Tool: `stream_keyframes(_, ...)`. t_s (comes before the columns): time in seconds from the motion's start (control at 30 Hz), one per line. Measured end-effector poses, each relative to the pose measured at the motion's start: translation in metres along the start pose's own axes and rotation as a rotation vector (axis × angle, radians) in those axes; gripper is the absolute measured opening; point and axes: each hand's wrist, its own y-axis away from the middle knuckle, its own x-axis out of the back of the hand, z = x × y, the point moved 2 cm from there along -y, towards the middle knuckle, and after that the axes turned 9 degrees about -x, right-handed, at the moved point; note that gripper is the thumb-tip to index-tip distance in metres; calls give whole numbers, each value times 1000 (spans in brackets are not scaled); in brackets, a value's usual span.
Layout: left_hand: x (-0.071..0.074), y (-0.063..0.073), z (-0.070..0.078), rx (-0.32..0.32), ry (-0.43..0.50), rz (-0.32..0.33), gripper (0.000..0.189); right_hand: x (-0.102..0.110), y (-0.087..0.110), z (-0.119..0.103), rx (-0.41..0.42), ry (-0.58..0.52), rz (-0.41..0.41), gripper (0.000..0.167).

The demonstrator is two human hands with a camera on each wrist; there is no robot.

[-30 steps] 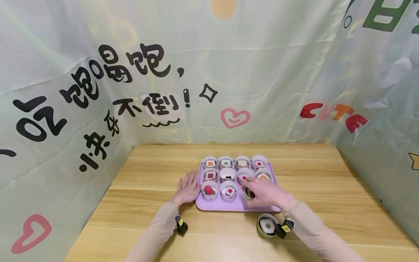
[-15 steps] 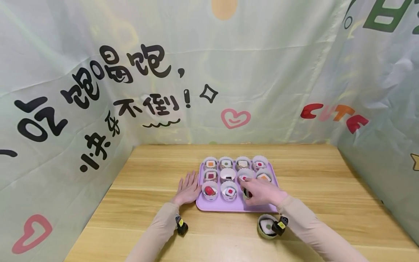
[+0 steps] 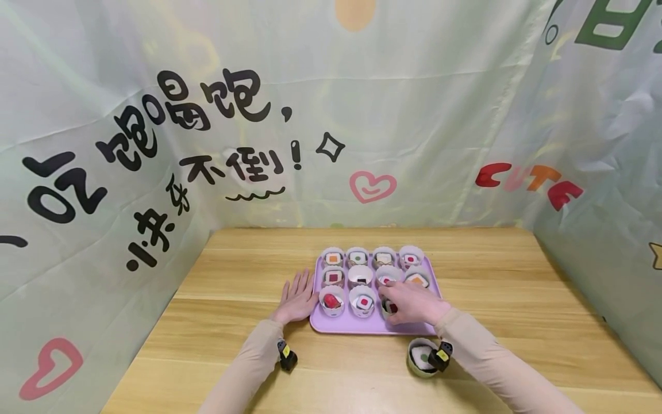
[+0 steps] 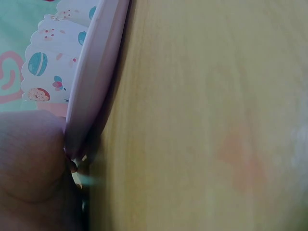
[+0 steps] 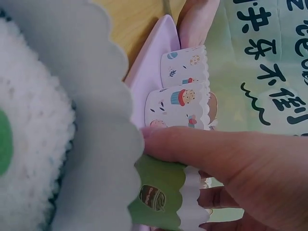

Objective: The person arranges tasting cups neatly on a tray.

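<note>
My right hand [image 3: 416,303] grips a green paper cake cup [image 5: 156,195] by its wall, thumb on the near side and fingers on the far side. Inside it sits a sushi piece, mostly hidden by the hand. The cup is at the front row of a lilac tray [image 3: 357,325], right of a cup with a pink-centred roll [image 3: 362,303]. My left hand [image 3: 295,302] lies flat on the table with fingers spread, its thumb side against the tray's left edge. In the left wrist view, part of that hand [image 4: 31,159] touches the tray rim [image 4: 94,82].
Several paper cups with sushi pieces fill the tray's rows, including one with a red topping [image 3: 331,301]. Another cup [image 3: 414,368] with a green-centred roll stands on the wooden table [image 3: 217,345], under the right wrist. Printed cloth [image 3: 434,126] encloses the back and sides.
The right hand has shifted slightly left with the green cup, toward the neighbouring cup in the front row. My left hand stays in place beside the tray.
</note>
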Motion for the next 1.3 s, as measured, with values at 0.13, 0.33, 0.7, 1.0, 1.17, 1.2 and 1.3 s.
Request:
stream_keyframes(0.13, 1, 1, 2, 0, 1, 1, 65, 4, 7, 2, 18, -52, 45, 76)
stream_keyframes(0.33, 1, 2, 2, -2, -1, 1, 65, 10, 19, 10, 50, -84, 164, 66)
stream_keyframes(0.7, 0, 0, 0, -3, -16, 2, 65, 8, 22, 19, 59, -82, 236, 56)
stream_keyframes(1.0, 0, 0, 0, -5, -12, 1, 65, 7, 16, 22, 64, -84, 269, 42)
stream_keyframes(1.17, -1, -1, -1, -7, -22, -1, 65, 7, 15, 22, 59, -80, 278, 44)
stream_keyframes(1.2, -1, -1, -1, -8, -22, 0, 65, 7, 15, 22, 51, -81, 275, 44)
stream_keyframes(1.3, -1, -1, -2, -8, -27, -3, 65, 7, 15, 22, 47, -79, 277, 43)
